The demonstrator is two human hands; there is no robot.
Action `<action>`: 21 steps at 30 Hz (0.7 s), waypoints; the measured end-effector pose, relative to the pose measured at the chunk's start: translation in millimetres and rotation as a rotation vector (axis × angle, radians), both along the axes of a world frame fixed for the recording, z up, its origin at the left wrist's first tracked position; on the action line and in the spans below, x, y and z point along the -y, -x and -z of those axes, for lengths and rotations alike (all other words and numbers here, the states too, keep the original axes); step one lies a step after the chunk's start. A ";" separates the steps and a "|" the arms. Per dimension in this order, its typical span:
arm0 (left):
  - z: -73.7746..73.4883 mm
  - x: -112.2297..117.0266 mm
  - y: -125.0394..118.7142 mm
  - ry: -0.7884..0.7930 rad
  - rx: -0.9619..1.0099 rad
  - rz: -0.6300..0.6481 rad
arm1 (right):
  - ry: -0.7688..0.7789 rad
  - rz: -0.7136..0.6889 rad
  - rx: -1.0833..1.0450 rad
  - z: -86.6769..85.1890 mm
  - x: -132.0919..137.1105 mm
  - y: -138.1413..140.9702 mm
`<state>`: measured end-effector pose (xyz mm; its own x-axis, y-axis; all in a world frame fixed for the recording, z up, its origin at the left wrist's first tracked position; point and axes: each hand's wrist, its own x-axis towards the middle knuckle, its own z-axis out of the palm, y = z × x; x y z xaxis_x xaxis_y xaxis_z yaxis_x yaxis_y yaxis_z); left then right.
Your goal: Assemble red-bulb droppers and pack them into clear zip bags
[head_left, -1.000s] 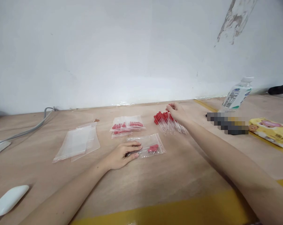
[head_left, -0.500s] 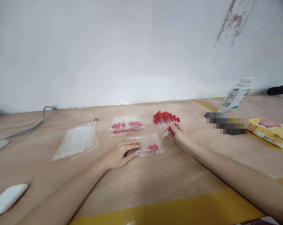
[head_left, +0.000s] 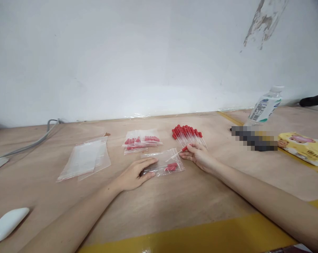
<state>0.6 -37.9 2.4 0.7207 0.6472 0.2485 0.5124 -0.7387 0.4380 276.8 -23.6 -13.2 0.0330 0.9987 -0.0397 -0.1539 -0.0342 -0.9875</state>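
My right hand (head_left: pixel 198 156) pinches a dropper (head_left: pixel 184 149) by its red bulb, the thin clear tube pointing left. The tube lies over or inside the right end of a clear zip bag (head_left: pixel 161 156); I cannot tell which. Several red bulbs (head_left: pixel 172 166) show inside this bag. Across the bag's left end rests my left hand (head_left: pixel 137 174), fingers stretched out and thumb apart from them. Just behind my right hand, a fan of loose droppers (head_left: pixel 186 131) lies with the red bulbs toward the wall.
Filled bags with red bulbs (head_left: pixel 141 140) overlap behind the open bag. Flat zip bags (head_left: pixel 85 158) are stacked at left. A leaning bottle (head_left: pixel 265 105), a blurred dark object (head_left: pixel 253 138) and a yellow packet (head_left: pixel 301 146) stand right. A white object (head_left: pixel 8 225) lies front left, a grey cable (head_left: pixel 34 144) behind.
My right hand has moved slightly left and toward me, bringing the dropper's tube from the bag's right edge to across it. My left hand has stayed in place.
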 end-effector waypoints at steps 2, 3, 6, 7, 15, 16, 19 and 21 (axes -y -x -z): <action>-0.1 0.1 -0.1 0.005 0.006 -0.002 | -0.044 -0.097 0.196 -0.3 1.4 -1.8; -0.2 0.1 -0.1 0.005 0.010 -0.002 | -0.096 -0.143 0.330 -1.2 1.7 -3.7; -0.7 -0.2 0.0 0.007 0.012 0.002 | -0.236 -0.259 0.630 -4.6 2.2 -8.3; -0.8 -0.3 0.0 0.009 0.009 0.000 | -0.258 -0.294 0.660 -5.3 2.3 -8.1; 1.6 -1.1 0.2 0.011 0.025 0.001 | -0.281 -0.193 0.563 3.5 -1.5 14.2; 1.7 -1.1 0.2 0.010 0.027 0.001 | -0.293 -0.234 0.578 3.4 -1.8 14.0; 1.0 -0.7 -0.1 0.009 0.026 0.001 | -0.296 -0.431 0.580 0.7 -1.8 9.5; -0.1 -0.3 -0.4 0.009 0.019 -0.002 | -0.285 -0.445 0.567 -0.6 -1.4 7.4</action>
